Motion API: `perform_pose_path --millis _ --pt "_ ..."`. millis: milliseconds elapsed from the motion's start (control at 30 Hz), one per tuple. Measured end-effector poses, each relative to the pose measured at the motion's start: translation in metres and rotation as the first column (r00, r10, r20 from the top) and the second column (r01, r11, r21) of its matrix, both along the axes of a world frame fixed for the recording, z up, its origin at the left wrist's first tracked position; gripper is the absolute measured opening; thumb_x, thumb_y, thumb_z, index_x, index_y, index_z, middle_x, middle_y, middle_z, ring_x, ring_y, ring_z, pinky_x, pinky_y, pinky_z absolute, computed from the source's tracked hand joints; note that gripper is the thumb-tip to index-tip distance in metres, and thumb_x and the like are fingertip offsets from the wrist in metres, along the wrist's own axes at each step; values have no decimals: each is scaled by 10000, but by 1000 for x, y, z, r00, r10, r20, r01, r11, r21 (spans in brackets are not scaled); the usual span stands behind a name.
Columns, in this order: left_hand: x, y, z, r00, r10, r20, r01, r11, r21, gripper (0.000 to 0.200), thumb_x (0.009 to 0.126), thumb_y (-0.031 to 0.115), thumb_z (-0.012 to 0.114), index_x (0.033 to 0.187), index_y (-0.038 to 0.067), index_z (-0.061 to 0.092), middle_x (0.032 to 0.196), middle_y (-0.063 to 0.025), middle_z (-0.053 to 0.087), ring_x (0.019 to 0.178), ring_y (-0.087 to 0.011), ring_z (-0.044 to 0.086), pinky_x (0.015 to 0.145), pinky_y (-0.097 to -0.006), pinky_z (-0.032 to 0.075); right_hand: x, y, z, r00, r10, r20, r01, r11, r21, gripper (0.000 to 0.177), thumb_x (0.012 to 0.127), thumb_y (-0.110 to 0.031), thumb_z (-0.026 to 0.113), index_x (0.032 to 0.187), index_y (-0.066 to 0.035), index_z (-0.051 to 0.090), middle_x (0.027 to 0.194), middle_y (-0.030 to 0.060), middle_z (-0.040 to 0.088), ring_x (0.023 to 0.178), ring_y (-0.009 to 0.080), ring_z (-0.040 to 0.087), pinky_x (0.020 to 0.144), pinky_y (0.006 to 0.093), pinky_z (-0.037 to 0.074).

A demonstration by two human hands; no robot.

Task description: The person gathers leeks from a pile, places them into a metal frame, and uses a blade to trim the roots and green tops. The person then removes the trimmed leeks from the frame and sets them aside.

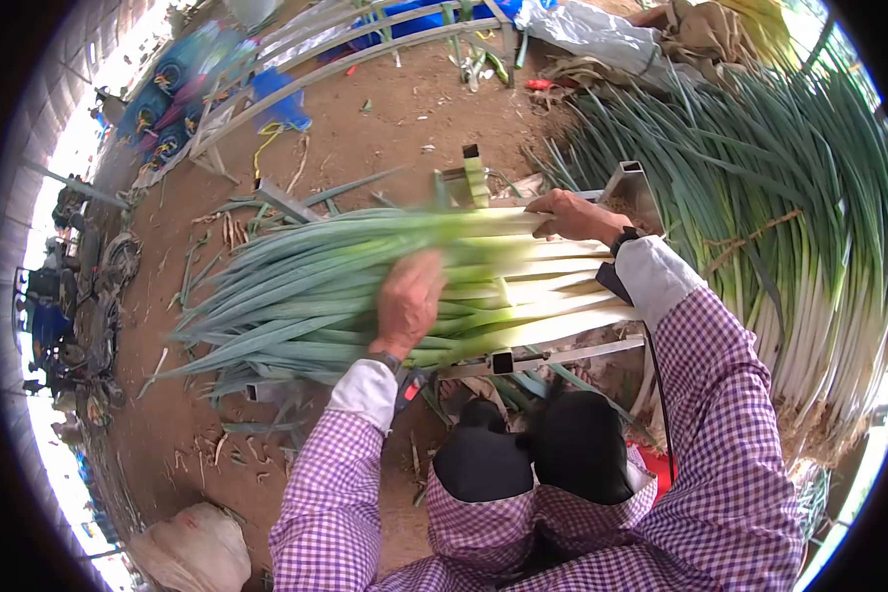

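A bundle of long green onions (296, 286) lies across a low metal frame (602, 349), leaves to the left and peeled white stalks to the right. Over the middle of the leaves is my left hand (409, 301), its fingers smeared by motion. My right hand (574, 217) has its fingers curled round a white stalk at the far side of the bundle. Just left of that hand, a green part of the onions is blurred. Both wrists wear dark bands below pale cuffs.
A large pile of green onions with roots (760, 247) lies at the right, tied with a cord. A bamboo-like rack (365, 54) stands at the back. A pale sack (192, 548) sits at lower left. Leaf scraps litter the dirt floor (158, 326).
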State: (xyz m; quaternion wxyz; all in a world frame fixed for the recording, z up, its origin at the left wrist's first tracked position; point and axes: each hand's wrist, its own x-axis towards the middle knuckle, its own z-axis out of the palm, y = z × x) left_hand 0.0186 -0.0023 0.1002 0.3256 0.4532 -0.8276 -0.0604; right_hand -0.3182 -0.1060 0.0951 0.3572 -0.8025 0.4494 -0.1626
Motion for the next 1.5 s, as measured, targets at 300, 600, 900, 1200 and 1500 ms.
perform_pose_path --millis 300,600,900,1200,1500 --pt "-2 -73 39 915 141 378 -68 977 -200 447 945 328 689 1287 42 658 1332 -150 628 1291 -364 543 1105 -485 394 -20 5 -14 993 -67 -102 75 994 84 509 800 -214 749 1285 -70 704 1170 179 738 1120 339 682 966 416 522" --pt "33 -79 -4 834 175 523 -234 971 49 487 974 418 644 1301 56 647 1317 -124 668 1248 -297 586 1068 -449 418 18 65 -36 894 -441 -80 329 767 -551 564 837 -173 769 1368 -105 592 1227 135 633 1181 326 586 1019 478 434" --pt "22 -77 6 812 162 561 -234 970 58 459 1007 406 601 1318 70 634 1271 -110 675 1209 -290 597 1055 -444 426 -8 51 -48 946 -323 29 295 820 -490 488 846 -220 755 1324 -179 673 1069 85 671 1091 265 627 991 430 427" --pt "8 -59 -6 703 233 672 -300 954 -17 459 1033 429 552 1364 115 608 1350 -85 627 1243 -286 575 1085 -440 411 -16 69 -66 880 -474 -3 355 662 -661 514 860 -245 709 1368 -216 633 1097 70 625 1135 272 580 1046 484 410" --pt "17 -63 -20 690 205 694 -270 963 -16 524 1076 428 478 1463 79 530 1420 -114 594 1349 -274 519 1129 -442 372 -8 87 -60 848 -529 -1 475 762 -440 529 932 -399 678 1408 -192 577 1263 86 601 1272 291 508 1149 503 335"
